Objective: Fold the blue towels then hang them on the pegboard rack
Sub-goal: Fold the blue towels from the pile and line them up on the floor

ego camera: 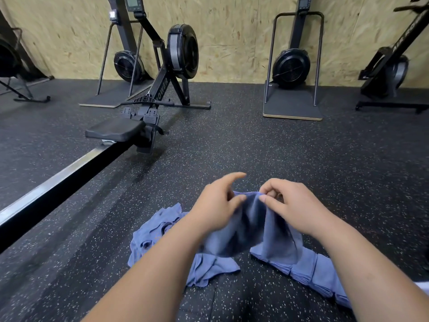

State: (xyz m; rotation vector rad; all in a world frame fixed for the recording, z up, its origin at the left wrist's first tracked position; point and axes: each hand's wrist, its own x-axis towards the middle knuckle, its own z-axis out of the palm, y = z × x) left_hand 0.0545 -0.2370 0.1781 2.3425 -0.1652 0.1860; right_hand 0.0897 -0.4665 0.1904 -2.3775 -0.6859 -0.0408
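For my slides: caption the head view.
Left hand and right hand hold a blue towel up, crumpled pile left, folded stack right.

Counting two hands, left hand (pixel 216 203) and right hand (pixel 292 205); one held towel (pixel 250 226), one crumpled heap (pixel 157 231), one folded stack (pixel 313 268); also counting five fan-wheel machines (pixel 7 59) (pixel 128 66) (pixel 183 52) (pixel 291 67) (pixel 394 68) and two platforms (pixel 292 110) (pixel 104 101).
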